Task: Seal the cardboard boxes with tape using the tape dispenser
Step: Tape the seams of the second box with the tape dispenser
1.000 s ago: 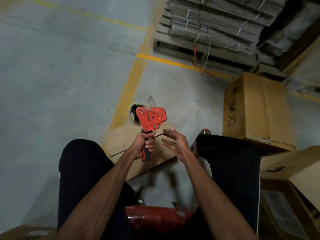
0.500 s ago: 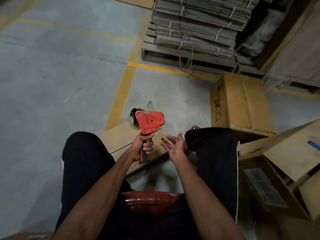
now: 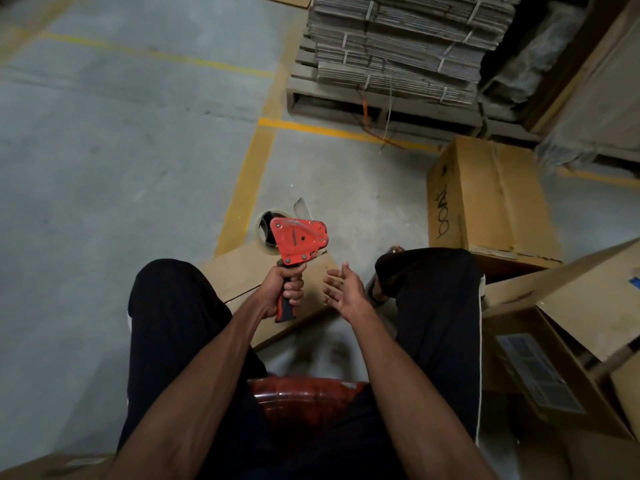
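Observation:
My left hand grips the black handle of a red tape dispenser, held upright over a flat cardboard box on the floor between my knees. A loose end of clear tape sticks up behind the dispenser's roll. My right hand hovers just right of the handle, fingers spread, holding nothing. A closed brown box with black lettering stands on the floor to the right.
I sit on a red stool. Open cardboard boxes crowd my right side. A pallet with bundled flat cardboard stands at the back. Yellow floor lines cross the grey concrete on the left.
The view has shifted a little. My right hand has drawn slightly away from the dispenser handle; the left keeps its hold on the dispenser.

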The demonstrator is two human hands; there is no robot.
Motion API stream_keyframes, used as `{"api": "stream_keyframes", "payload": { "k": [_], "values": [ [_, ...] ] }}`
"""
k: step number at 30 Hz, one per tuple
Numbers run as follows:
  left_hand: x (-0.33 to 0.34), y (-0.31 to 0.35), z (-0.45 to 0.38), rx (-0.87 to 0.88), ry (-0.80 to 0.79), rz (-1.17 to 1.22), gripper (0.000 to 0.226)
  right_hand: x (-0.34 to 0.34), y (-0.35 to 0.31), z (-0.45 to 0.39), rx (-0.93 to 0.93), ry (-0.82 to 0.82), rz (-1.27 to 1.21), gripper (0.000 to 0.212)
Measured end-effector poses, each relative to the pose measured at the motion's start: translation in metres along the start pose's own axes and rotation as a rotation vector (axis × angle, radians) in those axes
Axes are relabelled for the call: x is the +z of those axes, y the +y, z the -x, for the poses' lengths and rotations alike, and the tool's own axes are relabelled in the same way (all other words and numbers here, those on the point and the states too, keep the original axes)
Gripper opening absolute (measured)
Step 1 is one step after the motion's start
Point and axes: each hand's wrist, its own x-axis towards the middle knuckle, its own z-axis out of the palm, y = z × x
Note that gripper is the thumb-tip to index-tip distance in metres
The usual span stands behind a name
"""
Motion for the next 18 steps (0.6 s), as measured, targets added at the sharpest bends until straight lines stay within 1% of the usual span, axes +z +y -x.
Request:
{"api": "stream_keyframes", "payload": {
  "k": [3,6,7,8,11,12,14,18],
  "values": [
    [-0.003,-0.002,-0.001,-0.032,0.0,-0.093,0.035,0.001,-0.004,-0.002,0.046,-0.022,0.011,0.062],
    [-0.005,-0.004,-0.001,-0.07,-0.003,-0.218,0.036,0.0,-0.007,-0.005,0.101,-0.042,-0.023,0.078],
    [-0.005,-0.004,-0.001,-0.088,0.0,-0.261,0.038,0.0,-0.008,-0.005,0.121,-0.05,-0.035,0.078],
    [-0.003,-0.005,0.0,-0.1,0.002,-0.302,0.039,0.0,-0.009,-0.006,0.141,-0.06,-0.044,0.074],
    [0.001,-0.006,0.001,-0.103,-0.002,-0.381,0.04,0.0,-0.012,-0.005,0.181,-0.048,-0.078,0.041],
    [0.002,-0.006,0.001,-0.105,-0.003,-0.389,0.04,-0.001,-0.013,-0.005,0.182,-0.033,-0.105,0.034],
    [0.002,-0.007,0.0,-0.116,0.004,-0.393,0.041,-0.002,-0.012,-0.007,0.17,-0.011,-0.153,0.029],
    [0.002,-0.006,-0.001,-0.121,0.02,-0.411,0.043,-0.005,-0.011,-0.009,0.173,0.027,-0.267,0.029]
  ]
}}
